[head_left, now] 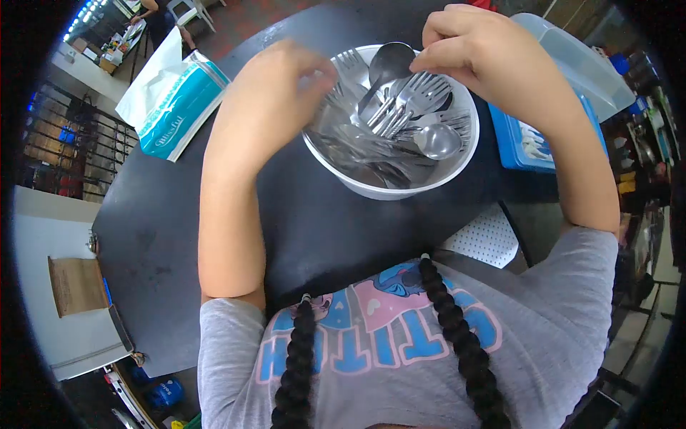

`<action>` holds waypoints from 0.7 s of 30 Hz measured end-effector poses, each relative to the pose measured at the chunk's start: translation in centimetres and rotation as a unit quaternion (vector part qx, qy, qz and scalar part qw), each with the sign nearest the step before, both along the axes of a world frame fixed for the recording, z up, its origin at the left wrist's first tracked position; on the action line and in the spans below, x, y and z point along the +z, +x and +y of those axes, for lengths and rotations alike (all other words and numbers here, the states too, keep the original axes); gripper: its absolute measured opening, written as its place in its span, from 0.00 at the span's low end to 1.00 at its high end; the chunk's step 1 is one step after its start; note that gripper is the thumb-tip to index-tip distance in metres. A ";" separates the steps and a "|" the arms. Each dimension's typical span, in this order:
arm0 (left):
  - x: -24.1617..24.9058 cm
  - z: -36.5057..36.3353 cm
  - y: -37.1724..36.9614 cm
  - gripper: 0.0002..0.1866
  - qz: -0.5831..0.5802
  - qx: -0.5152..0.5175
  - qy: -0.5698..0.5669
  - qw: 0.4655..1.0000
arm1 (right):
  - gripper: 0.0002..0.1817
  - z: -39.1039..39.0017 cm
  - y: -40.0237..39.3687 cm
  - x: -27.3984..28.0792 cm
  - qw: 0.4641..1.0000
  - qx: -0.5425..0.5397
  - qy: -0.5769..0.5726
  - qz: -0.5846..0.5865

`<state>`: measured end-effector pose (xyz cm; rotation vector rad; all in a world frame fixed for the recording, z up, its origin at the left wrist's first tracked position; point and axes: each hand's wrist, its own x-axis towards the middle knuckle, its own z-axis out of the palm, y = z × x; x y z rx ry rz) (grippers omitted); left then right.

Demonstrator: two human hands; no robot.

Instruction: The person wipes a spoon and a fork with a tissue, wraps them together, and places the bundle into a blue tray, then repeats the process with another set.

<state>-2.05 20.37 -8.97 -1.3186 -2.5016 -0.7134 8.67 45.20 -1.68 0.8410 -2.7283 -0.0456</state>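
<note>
A white round tub point(379, 191) full of metal spoons and forks stands on the dark table in front of me. My right hand point(471, 46) is over its far right side, thumb and fingers pinched at the edge of a large spoon's bowl point(393, 61). That spoon slants, its handle running down among the other cutlery. At the tub's left rim is my left hand point(296, 82), bent downward near a fork point(350, 63); motion blurs its fingers. Another spoon point(438, 141) lies face up at the right of the pile. The cutlery at the left is smeared.
A teal tissue pack point(179, 107) lies on the table point(157, 264) to the left. On the right are a blue container point(506, 136) with white items inside and a clear plastic lid or box point(572, 64). A person point(161, 21) is in the far background.
</note>
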 end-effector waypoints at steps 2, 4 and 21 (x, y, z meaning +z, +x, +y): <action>-0.1 0.5 0.4 0.10 0.006 0.016 0.000 1.000 | 0.07 0.5 -0.1 -0.7 1.000 -0.001 -0.007 -0.012; 0.3 0.6 0.6 0.10 -0.011 0.021 -0.001 1.000 | 0.09 1.3 -0.4 -2.0 1.000 -0.002 -0.008 0.019; 1.8 -1.1 2.3 0.16 -0.257 -0.001 -0.003 0.967 | 0.06 -2.7 -2.8 -6.3 0.999 0.032 -0.020 0.013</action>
